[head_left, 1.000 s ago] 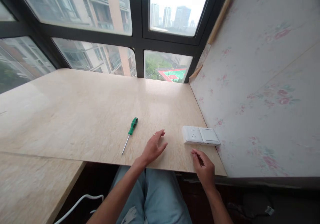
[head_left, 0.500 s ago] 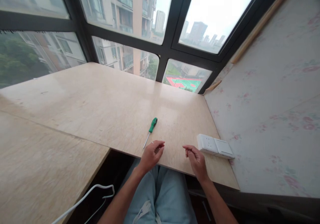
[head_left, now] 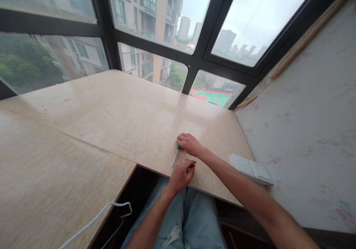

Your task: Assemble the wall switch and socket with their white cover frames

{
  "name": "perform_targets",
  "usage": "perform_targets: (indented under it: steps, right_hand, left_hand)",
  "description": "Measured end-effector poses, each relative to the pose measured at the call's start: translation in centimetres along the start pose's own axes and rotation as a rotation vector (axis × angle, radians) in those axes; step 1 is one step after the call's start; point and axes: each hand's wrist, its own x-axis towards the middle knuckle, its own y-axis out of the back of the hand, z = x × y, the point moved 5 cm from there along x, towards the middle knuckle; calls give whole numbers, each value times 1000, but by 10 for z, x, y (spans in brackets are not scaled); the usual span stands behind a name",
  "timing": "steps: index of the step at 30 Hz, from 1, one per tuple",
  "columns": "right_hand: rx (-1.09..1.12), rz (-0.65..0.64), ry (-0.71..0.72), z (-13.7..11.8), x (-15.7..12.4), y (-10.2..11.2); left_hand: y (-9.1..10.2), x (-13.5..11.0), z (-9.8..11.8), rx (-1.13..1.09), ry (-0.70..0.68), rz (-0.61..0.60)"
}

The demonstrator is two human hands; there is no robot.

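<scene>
A screwdriver [head_left: 175, 156] with a green handle and a bare metal shaft lies on the wood-patterned tabletop [head_left: 133, 112], its tip pointing toward the table's near edge. My right hand [head_left: 189, 144] reaches across from the right, fingers closed around the handle and hiding most of it. Just below, at the near edge, my left hand [head_left: 182, 175] rests with its fingers curled in and a ring on one finger. Nothing shows in that hand, which is beside the shaft's tip and apart from it.
A white socket and switch box [head_left: 251, 169] sits on the right by the flowered wall [head_left: 300, 130]. Dark-framed windows [head_left: 155, 50] border the far side. At lower left a white cable [head_left: 96, 219] crosses the tabletop's corner over a dark gap.
My right hand has moved left and forward from beside the socket box and closed on the screwdriver's handle. My left hand stays curled near the edge. The view has shifted slightly.
</scene>
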Motion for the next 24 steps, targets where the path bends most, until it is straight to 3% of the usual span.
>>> perform_targets:
  steps: [6, 10, 18, 24]
  right_hand:
    - [-144, -78, -23, 13, -4, 14]
    - [-178, -87, -151, 46, -30, 30]
    - [-192, -250, -559, 160, -137, 55]
    - [-108, -483, -859, 227, -222, 44]
  left_hand:
    - [1, -2, 2, 6, 18, 0]
    - [2, -2, 1, -13, 41, -24]
    - [4, -1, 2, 2, 33, -26]
    - [3, -2, 0, 39, 16, -17]
